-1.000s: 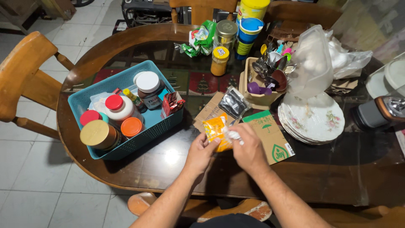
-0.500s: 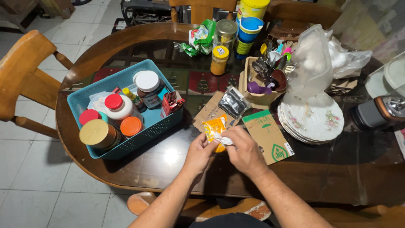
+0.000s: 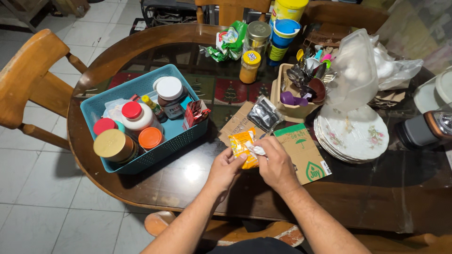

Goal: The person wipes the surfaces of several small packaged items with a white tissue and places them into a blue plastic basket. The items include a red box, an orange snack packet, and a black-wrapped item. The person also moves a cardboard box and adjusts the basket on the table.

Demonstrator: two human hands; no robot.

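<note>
- Two hands meet over one small orange sachet (image 3: 243, 146), held just above the dark surface (image 3: 188, 188) near its front edge.
- The left hand (image 3: 224, 169) pinches the sachet's lower edge; the right hand (image 3: 277, 164) has its grip closed on the crumpled white end at the sachet's right side.
- It looks light, soft and crinkly, likely slick film; best held by the edges, not the filled middle.
- Just behind it lie a silvery black pouch (image 3: 264, 114) and a flat brown carton (image 3: 301, 151) with green panels and a white strip.
- To the left, a teal basket (image 3: 175, 134) holds jars with white, red, orange and gold lids, plus a red packet.
- Further back stand a yellow-lidded jar (image 3: 249, 67) and a green bag (image 3: 230, 41); floral plates (image 3: 352, 134) sit to the right.
</note>
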